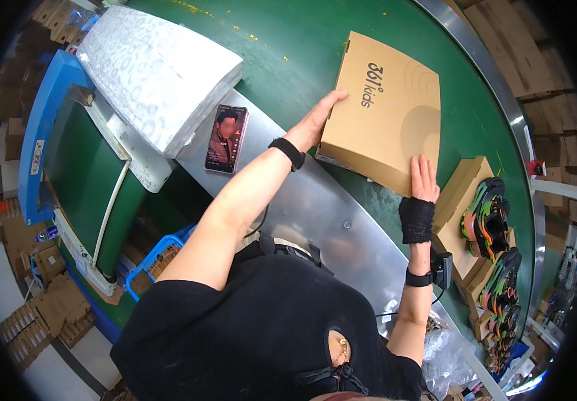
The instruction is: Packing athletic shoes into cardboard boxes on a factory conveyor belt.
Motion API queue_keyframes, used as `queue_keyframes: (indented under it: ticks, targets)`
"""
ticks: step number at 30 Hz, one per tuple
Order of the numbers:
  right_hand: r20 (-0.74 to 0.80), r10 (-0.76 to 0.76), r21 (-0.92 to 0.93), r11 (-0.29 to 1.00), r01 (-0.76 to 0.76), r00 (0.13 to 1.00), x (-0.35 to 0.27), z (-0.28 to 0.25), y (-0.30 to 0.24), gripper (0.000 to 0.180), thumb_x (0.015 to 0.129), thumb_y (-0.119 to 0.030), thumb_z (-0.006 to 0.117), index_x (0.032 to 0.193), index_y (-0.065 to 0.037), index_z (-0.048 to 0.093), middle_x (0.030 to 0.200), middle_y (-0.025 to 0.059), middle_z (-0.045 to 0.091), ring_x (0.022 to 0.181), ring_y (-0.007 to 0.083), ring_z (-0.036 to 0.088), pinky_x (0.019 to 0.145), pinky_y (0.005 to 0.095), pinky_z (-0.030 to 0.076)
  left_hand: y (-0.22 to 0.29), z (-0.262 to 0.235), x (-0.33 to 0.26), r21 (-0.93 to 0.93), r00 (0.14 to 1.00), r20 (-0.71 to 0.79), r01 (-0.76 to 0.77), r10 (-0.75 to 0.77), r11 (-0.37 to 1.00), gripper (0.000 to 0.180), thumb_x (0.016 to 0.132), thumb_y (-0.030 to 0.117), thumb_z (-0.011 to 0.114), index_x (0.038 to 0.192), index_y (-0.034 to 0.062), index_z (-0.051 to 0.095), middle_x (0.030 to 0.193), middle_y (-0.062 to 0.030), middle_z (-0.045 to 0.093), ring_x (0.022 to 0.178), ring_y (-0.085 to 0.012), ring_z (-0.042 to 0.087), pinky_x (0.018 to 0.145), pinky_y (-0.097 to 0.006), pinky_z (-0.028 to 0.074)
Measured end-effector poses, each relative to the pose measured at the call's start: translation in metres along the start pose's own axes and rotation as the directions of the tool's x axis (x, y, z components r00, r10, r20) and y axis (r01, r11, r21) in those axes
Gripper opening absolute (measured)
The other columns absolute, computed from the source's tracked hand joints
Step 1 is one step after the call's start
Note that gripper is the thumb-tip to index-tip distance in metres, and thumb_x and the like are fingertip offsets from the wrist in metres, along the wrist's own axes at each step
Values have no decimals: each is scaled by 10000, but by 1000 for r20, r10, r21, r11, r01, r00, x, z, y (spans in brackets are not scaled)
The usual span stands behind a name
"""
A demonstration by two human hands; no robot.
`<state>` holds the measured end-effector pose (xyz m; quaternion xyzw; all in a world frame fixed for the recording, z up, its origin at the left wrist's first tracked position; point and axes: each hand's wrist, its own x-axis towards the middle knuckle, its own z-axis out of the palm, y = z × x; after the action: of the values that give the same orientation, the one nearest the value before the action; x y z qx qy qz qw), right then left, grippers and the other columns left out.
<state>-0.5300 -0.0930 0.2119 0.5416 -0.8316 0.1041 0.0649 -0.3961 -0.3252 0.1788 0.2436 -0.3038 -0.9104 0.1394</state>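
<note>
A closed brown cardboard shoebox [375, 120] with dark print on its lid is tilted over the green conveyor belt, beyond the metal ledge. My left hand [315, 123] grips its left side, thumb along the edge, the other fingers mostly hidden. At the near right corner, my right hand [424, 179] holds the box with its fingers laid over the lid; its thumb is hidden. Black wraps circle both wrists. To the right, black, green and orange sneakers [485, 217] sit on an open shoebox [459, 194], with several more pairs behind it toward the lower right.
A phone [226, 139] with a lit screen lies on the metal ledge [288, 194]. Left of it is a plastic-wrapped stack of white patterned paper [161, 70]. A blue-and-white machine frame [51, 140] arches over the belt [288, 40]. Clear plastic bags [445, 357] are at lower right.
</note>
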Motion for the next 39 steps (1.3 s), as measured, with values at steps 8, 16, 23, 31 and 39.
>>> queue_keyframes:
  ticks: [8,16,23,31,39]
  targets:
    - [-94,-46,65,996,53,994,-22,-105,-20,678,533,76,542,1187,-95,480,1236,89,467,1144,278,423,905,406,335,9,25,-59,32,996,15,87,-87,996,584,774,439,517,1183,28,450,1114,-135,534,992,-217,541,850,-349,437]
    - [-364,42,285,956,68,930,-31,-126,-23,549,649,-14,620,1177,-57,478,1195,132,481,1076,301,472,924,382,373,64,7,-148,139,924,-188,-310,332,941,429,855,343,447,1093,-10,495,1025,-124,580,860,-190,588,750,-281,486]
    - [-509,153,-33,980,-197,847,-79,-86,115,363,677,-202,676,1011,-100,578,1131,126,517,1057,279,482,861,385,380,132,-117,-319,295,621,-295,-664,726,687,558,823,409,397,1202,2,447,1207,-156,475,1163,-267,410,991,-438,282]
    - [204,752,-213,659,-721,627,-67,-104,180,704,653,-610,583,1247,-260,442,1255,116,463,1215,340,343,972,611,124,99,-100,-345,-129,479,-786,-745,390,655,954,733,485,576,1372,205,-74,1415,-184,47,1266,-446,155,937,-659,187]
    - [244,545,365,715,-596,802,-77,-125,136,379,646,-362,703,830,-41,622,764,143,614,727,243,600,654,327,454,6,-101,-250,300,725,-604,-179,332,937,514,827,337,548,1218,47,384,1086,-167,518,940,-286,556,751,-396,459]
